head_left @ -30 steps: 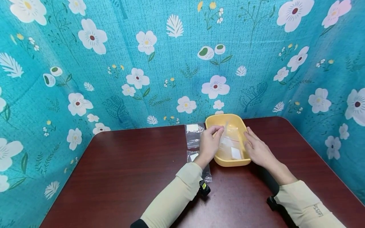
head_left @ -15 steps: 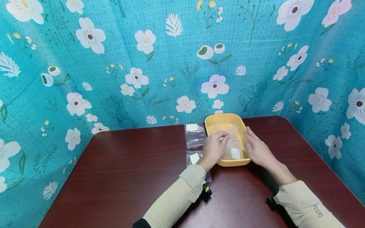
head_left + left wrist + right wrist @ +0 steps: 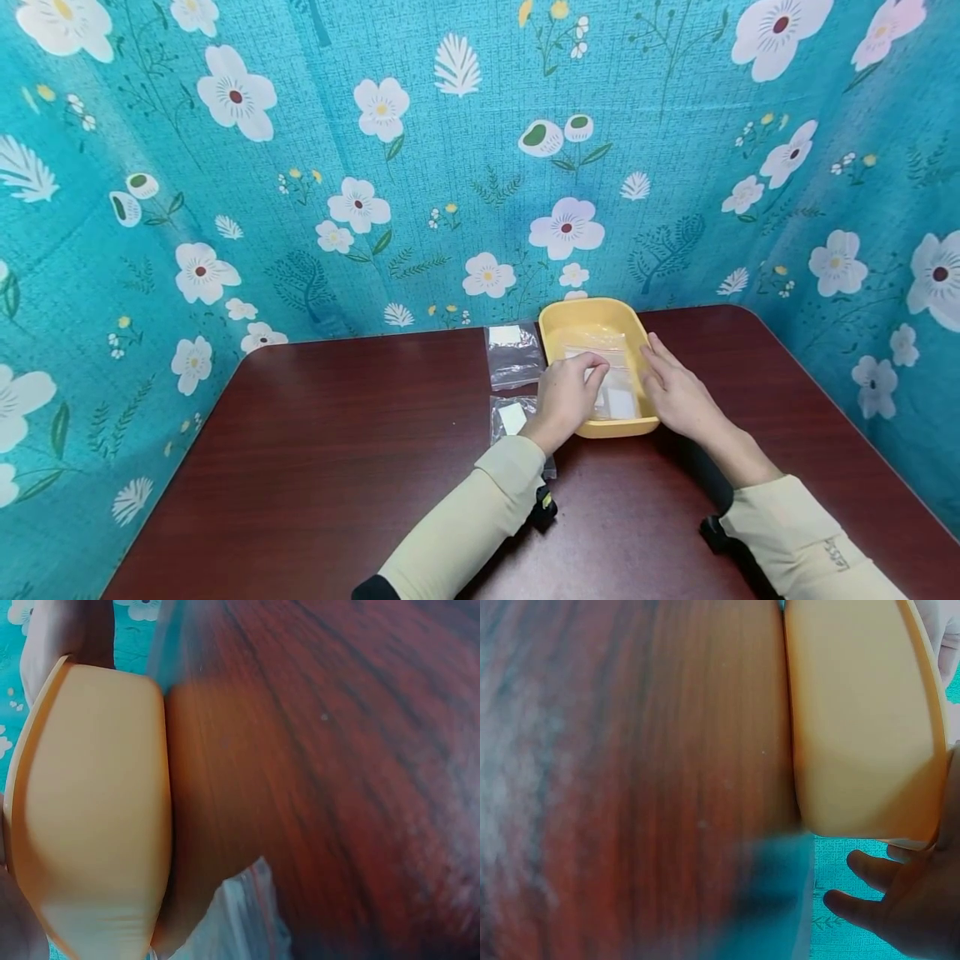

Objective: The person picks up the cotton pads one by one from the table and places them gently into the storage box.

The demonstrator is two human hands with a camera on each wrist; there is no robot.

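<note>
In the head view, dark lettering (image 3: 836, 554) on the right sleeve (image 3: 783, 521), too small to read; inside a rounded yellow plastic tub (image 3: 591, 312) at the back of the glossy red-brown table (image 3: 337, 450), clear zip bags (image 3: 619, 377) with plain white slips (image 3: 621, 405). Left hand (image 3: 564, 393) over the tub's left side, thumb and forefinger brought together above the bags; cannot tell whether pinching film. Right hand (image 3: 678, 400) straight-fingered against the tub's right rim. Left of the tub, two flat bags (image 3: 516, 364), one nearer, each with a white slip. Behind, teal flowered cloth (image 3: 300, 167). In the left wrist view, smooth tapered tub wall and, below, crinkled clear film (image 3: 240, 922). In the right wrist view, streaky wood grain, partly blurred, and right-hand fingers (image 3: 855, 909) spread past the tub's end.
</note>
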